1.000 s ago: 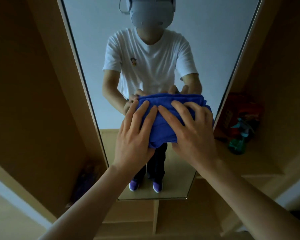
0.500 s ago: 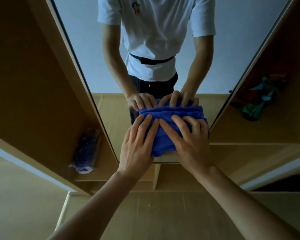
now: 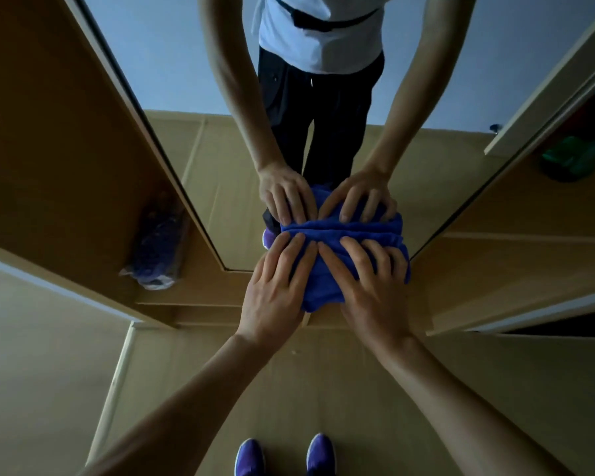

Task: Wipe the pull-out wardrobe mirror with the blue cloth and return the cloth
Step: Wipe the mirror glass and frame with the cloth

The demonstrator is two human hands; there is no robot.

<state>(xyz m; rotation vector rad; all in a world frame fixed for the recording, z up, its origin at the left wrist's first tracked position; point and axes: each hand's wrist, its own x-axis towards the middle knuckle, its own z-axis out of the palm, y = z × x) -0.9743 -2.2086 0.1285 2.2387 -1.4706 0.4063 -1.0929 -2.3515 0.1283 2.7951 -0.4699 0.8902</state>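
Note:
A folded blue cloth [image 3: 327, 280] is pressed flat against the bottom edge of the tall pull-out wardrobe mirror [image 3: 207, 149]. My left hand [image 3: 275, 290] lies spread on the cloth's left half. My right hand [image 3: 371, 286] lies spread on its right half, fingertips almost touching the left hand's. Both palms push the cloth onto the glass and the lower frame. The mirror reflects my arms, hands and the cloth just above.
Wooden wardrobe panels flank the mirror. A clear bag with dark contents [image 3: 158, 249] lies on the low left shelf. A green object [image 3: 571, 159] sits on the right shelf. My purple shoes [image 3: 282, 455] stand on the wooden floor below.
Both hands have slid the cloth down the mirror from mid-height to its bottom edge, and my view has tilted down with them.

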